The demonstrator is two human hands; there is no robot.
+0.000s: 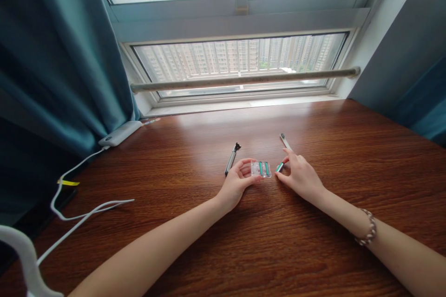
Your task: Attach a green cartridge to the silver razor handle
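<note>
My left hand (238, 181) is closed on a clear plastic blade case (256, 169), gripping its left end. Two razor cartridges with green strips (264, 168) sit side by side in the case's right part. Between the thumb and fingers of my right hand (302, 175) is a single razor cartridge (279, 167), green and white, held just right of the case and apart from it. A razor handle (232, 158) with a black head end lies beyond my left hand. Past my right fingers lies a toothbrush (285, 140), its lower end hidden by the hand.
The brown wooden table (195, 250) reaches to the window sill. A white power strip (120, 133) lies at the back left by the blue curtain (66, 46), with a white cable (83, 216) looping over the left side. A metal rail (244, 81) crosses the window.
</note>
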